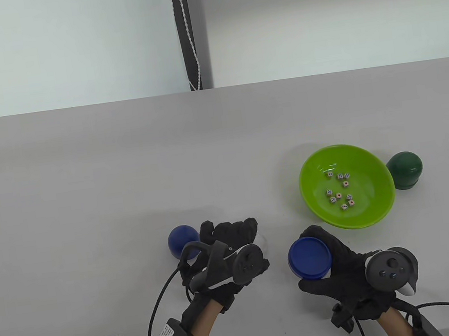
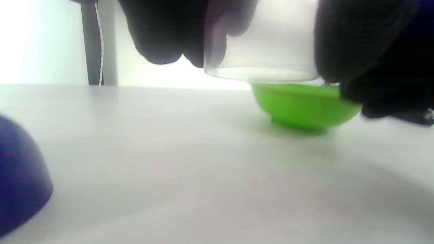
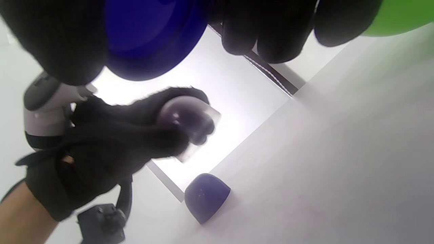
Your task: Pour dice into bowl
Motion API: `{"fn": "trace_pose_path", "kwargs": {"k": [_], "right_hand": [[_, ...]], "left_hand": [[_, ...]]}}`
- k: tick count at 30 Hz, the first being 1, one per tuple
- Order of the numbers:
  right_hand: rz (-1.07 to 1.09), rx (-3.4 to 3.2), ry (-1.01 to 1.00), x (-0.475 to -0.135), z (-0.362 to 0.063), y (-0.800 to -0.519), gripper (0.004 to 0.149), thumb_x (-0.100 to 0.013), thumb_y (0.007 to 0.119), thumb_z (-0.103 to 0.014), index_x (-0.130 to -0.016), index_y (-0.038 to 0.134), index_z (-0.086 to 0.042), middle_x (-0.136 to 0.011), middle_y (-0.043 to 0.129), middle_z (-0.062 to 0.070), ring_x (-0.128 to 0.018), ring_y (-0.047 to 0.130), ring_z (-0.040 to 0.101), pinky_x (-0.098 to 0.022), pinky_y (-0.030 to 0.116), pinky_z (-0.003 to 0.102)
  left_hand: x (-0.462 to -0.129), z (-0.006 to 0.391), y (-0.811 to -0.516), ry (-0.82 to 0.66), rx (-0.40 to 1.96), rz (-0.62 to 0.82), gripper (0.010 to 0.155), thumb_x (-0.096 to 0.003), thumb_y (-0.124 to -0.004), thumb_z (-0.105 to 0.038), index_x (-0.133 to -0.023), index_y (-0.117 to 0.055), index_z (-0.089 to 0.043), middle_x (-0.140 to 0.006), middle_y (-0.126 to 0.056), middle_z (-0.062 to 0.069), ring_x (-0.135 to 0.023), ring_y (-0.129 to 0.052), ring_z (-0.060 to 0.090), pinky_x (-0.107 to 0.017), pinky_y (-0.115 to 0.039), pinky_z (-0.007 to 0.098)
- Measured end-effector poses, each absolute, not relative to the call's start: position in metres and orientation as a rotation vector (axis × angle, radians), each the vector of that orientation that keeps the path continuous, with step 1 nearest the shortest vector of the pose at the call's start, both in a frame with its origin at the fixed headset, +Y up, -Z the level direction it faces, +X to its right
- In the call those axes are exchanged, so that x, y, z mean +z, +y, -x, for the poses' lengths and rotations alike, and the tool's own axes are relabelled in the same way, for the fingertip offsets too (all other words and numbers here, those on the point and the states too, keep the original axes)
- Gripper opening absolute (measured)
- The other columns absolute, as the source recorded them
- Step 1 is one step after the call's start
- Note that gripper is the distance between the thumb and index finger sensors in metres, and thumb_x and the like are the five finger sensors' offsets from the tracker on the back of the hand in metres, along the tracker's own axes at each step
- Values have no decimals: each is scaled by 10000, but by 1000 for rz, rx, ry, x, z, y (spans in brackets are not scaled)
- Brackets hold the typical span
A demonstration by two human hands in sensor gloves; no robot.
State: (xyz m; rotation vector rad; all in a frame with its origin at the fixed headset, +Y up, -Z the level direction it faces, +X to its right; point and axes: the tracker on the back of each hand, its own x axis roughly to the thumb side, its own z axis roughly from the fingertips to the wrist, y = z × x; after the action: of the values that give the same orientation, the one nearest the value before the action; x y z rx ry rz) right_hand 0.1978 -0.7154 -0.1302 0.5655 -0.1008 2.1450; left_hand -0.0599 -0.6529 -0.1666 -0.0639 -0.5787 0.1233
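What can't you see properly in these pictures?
- Dice in the green bowl: table view, too small to read the dots.
- Clear cup: left wrist view, its top is hidden by the left hand.
- Blue dome: left wrist view, cut off by the edge.

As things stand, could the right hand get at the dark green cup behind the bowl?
Probably not directly. The right hand already holds a blue lid, and the green bowl with its dice sits between that hand and the dark green cup. It would need to go around or over the bowl.
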Motion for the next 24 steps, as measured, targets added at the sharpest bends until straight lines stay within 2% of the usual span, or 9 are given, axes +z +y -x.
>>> {"fn": "trace_pose_path", "kwargs": {"k": [5,8,16,22,24], "right_hand": [[-598,2154,-88,-128,-193,-714,1104,-357,920,-637,-1099,403,-3,-1052,674,253,-890,765,511,-576,658,671],[-603,2166,-87,-128,-191,-714,1106,-352,923,-639,-1096,414,3,-1046,686,253,-889,768,512,-577,649,682],[-633,2164,-111,-124,-190,-712,1107,-345,926,-643,-1092,431,8,-1035,706,250,-881,782,507,-574,650,687],[-616,2147,-196,-123,-193,-711,1111,-330,936,-653,-1075,481,34,-997,760,259,-854,829,485,-566,680,675],[-616,2156,-214,-122,-193,-710,1112,-325,937,-653,-1072,488,37,-990,769,258,-848,838,482,-564,686,673]], "left_hand": [[-141,53,-605,-663,233,-43,916,-488,-876,-571,-1142,-501,-51,-1039,-767,269,-922,-759,516,-633,-429,823],[-131,40,-595,-726,275,-54,913,-487,-868,-577,-1145,-504,-59,-1037,-780,262,-916,-778,507,-636,-442,816],[-126,2,-605,-782,245,-26,907,-496,-836,-576,-1162,-480,-74,-1044,-777,270,-921,-768,514,-635,-435,815],[-127,-5,-612,-798,190,45,897,-514,-806,-591,-1180,-448,-107,-1067,-741,276,-940,-731,532,-642,-424,817],[-127,-5,-614,-805,208,75,902,-530,-782,-587,-1191,-384,-121,-1096,-693,287,-961,-687,552,-642,-398,821]]}}
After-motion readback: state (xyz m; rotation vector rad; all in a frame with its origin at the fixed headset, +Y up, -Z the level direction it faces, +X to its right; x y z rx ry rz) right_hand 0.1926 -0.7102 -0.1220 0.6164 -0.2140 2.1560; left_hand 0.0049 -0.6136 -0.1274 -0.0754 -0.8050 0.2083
